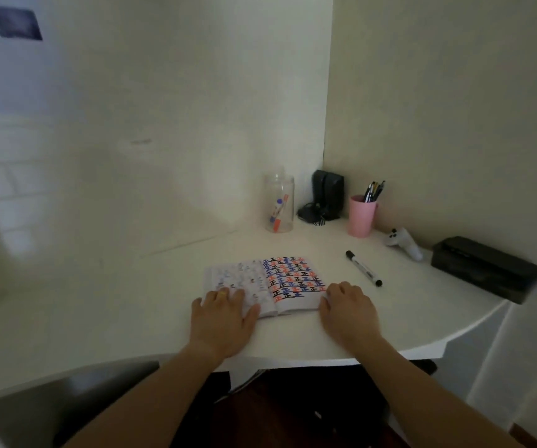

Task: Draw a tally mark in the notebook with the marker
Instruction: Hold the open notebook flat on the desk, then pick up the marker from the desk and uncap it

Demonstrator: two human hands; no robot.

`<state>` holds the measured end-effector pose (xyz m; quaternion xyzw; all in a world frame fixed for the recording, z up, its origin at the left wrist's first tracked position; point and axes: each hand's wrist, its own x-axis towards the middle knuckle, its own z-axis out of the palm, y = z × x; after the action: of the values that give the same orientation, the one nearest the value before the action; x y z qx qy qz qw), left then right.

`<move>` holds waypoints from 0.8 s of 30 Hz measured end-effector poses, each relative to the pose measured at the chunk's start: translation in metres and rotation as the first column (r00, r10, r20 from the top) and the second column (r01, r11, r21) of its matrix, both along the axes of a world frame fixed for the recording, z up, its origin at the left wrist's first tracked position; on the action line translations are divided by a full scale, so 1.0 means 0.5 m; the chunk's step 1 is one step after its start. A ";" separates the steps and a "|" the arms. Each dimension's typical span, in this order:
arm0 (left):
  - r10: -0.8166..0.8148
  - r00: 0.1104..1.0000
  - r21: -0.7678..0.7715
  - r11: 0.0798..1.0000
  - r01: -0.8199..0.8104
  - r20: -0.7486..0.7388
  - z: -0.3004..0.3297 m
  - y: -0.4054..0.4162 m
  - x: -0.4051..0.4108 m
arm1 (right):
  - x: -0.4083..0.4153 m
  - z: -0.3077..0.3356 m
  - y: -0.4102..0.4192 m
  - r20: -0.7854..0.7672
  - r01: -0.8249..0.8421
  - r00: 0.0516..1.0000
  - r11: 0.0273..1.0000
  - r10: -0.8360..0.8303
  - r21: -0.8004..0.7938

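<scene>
Counter (124, 305), white and curved at its near edge, runs into a wall corner and lies bare on its left side. Along the right edge sits a black case (487, 268). Notebook (265, 284) lies open at the middle, its right page filled with tallies. Both hands lie flat with fingers spread: left hand (223, 321) on the left page, right hand (348, 310) at the right page's corner. A jar (279, 203), a pink cup (361, 216) and black gear stand at the back. Marker (363, 268) lies capped, right of the notebook, untouched.
</scene>
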<state>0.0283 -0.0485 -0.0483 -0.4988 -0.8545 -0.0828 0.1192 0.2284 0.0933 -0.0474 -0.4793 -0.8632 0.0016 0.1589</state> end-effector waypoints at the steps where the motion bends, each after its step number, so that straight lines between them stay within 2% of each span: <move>1: -0.001 1.000 0.002 1.000 0.001 0.010 0.006 0.009 -0.005 | -0.002 0.004 0.007 0.030 -0.013 0.999 1.000 0.012 0.010; 5: -0.067 0.994 0.024 0.998 0.065 0.088 0.045 0.084 -0.042 | -0.010 0.049 0.066 0.123 -0.062 0.991 0.998 0.061 0.003; 9: -0.325 0.916 0.132 0.944 0.301 0.235 0.075 0.182 -0.085 | -0.008 0.079 0.145 0.038 -0.010 0.999 0.997 0.007 0.070; 12: -0.453 0.869 0.186 0.888 0.420 0.199 0.082 0.245 -0.114 | -0.013 0.089 0.206 -0.002 0.030 1.000 0.992 -0.031 0.122; 17: -0.519 0.832 0.130 0.855 0.502 0.196 0.019 0.279 -0.150 | -0.041 0.069 0.269 -0.004 0.069 0.998 0.982 -0.069 0.178; 22: -0.569 0.796 0.125 0.822 0.555 0.208 0.011 0.283 -0.164 | -0.062 0.015 0.289 0.148 0.149 0.972 0.968 -0.180 0.200; 24: -0.577 0.793 0.132 0.817 0.562 0.197 0.011 0.286 -0.166 | -0.070 0.016 0.297 0.141 0.154 0.974 0.975 -0.177 0.161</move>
<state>-0.0547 0.0945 -0.0427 -0.7156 -0.6693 -0.1997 0.0065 0.1934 0.2419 -0.0395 -0.5351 -0.8276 -0.1132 0.1264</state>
